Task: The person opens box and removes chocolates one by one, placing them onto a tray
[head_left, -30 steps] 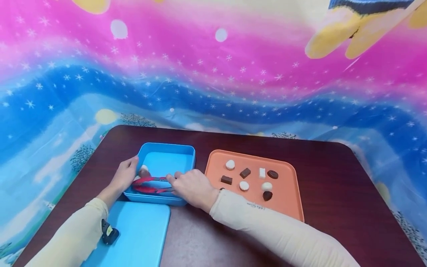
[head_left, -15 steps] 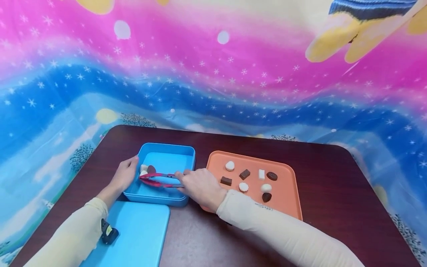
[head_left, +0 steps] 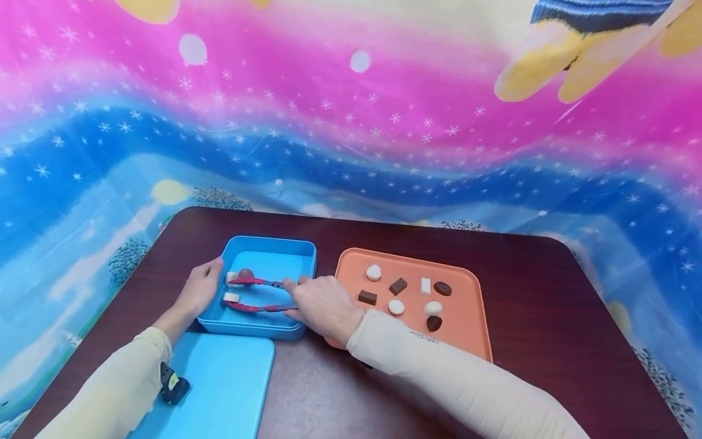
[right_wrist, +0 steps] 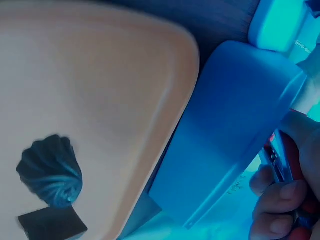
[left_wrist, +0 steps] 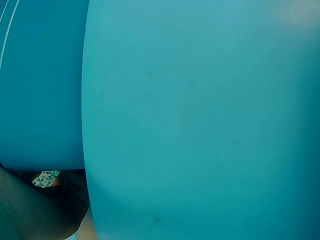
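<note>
My right hand (head_left: 326,305) grips a pair of red tongs (head_left: 258,307), also seen in the right wrist view. The tongs lie inside the blue box (head_left: 274,332) with their arms spread apart. Near their tips at the box's left side are a white block (head_left: 231,297), another white piece (head_left: 231,277) and a round brown piece (head_left: 245,274). At the box's left wall my left hand (head_left: 200,286) holds the rim, thumb on top and the other fingers mostly hidden. The left wrist view is mostly filled by the blue lid (left_wrist: 200,120) in front of the box.
Right of the box, an orange tray (head_left: 460,347) bears several white and brown chocolate-like pieces, among them a dark fluted one (right_wrist: 50,170). The blue lid lies under my left forearm. A dark wooden table (head_left: 548,305) carries everything, with a patterned cloth (head_left: 384,140) behind.
The tongs shift right, then their arms spread wide apart, leaving the white block and the brown piece in the box. My left hand stays at the rim.
</note>
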Demonstrator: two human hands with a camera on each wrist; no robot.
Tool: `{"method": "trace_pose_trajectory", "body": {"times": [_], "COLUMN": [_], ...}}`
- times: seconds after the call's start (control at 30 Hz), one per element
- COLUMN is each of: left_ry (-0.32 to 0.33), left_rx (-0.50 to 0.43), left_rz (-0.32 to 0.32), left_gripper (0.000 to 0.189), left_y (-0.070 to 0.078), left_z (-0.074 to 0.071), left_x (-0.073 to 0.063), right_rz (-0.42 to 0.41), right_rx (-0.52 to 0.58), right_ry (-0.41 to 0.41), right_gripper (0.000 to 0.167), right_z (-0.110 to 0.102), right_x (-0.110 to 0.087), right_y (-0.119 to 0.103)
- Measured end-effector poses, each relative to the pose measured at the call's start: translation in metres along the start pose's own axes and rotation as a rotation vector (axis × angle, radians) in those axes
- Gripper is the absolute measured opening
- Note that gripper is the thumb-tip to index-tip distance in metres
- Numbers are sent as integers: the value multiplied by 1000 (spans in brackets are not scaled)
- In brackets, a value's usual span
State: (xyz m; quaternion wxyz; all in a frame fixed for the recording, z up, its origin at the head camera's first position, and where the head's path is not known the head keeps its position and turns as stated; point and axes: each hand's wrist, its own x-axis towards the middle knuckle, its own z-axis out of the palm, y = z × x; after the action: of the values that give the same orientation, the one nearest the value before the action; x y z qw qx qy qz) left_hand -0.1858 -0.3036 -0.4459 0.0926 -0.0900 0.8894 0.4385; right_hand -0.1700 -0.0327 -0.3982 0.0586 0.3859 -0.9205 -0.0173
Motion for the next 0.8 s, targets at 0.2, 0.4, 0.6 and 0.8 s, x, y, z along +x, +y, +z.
{"method": "trace_pose_trajectory", "body": {"times": [0.2,0.4,0.6,0.8], "left_ry": [-5,-15,-13,-13], "left_rx": [-1,-5,-3,-7], "left_rz": [-4,-10,-13,-10], "left_gripper": [75,76,75,75], "left_y": [0,-2,-2,-4], "left_z": [0,1,1,-1], "left_x": [0,-2,-4,-4], "right_rz": [-17,-19,-5,10], "right_rx": [36,81,141,154], "right_ry": [-17,3,28,46], "right_gripper": [47,44,43,39], "right_z": [2,6,7,4], "right_x": [-1,-7,-13,-19], "right_y": [-1,3,4,6]}}
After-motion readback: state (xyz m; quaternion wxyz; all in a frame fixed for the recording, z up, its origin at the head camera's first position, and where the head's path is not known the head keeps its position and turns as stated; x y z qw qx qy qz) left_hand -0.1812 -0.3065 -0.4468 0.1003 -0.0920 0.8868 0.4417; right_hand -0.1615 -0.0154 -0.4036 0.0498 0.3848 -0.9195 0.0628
